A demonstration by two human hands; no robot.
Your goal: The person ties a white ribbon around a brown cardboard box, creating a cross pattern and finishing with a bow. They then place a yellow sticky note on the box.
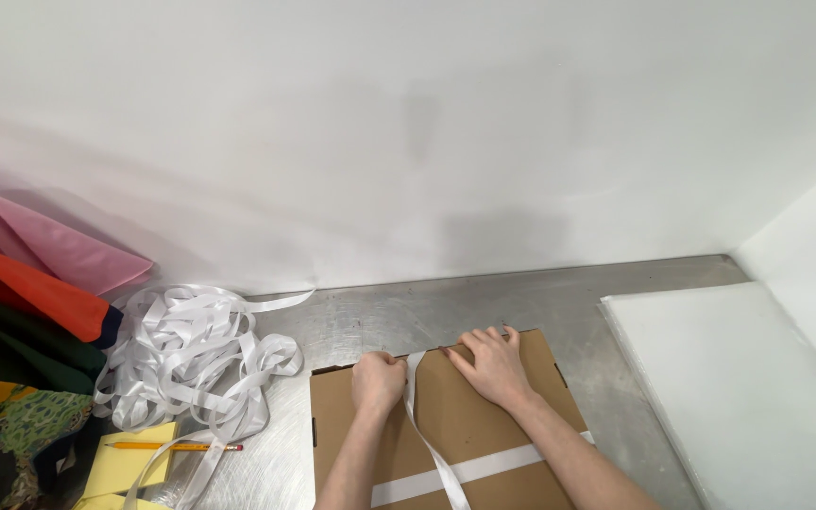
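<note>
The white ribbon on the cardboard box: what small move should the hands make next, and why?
Probably pull the white ribbon snug over the far edge. It already crosses the cardboard box both ways, the left hand pinches it at that edge, and the right hand presses the lid flat beside it.

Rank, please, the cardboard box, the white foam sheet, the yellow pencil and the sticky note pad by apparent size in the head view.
1. White foam sheet, though the frame cuts it off.
2. Cardboard box, also cut off; these two look close, so their order is unsure.
3. Sticky note pad.
4. Yellow pencil.
</note>
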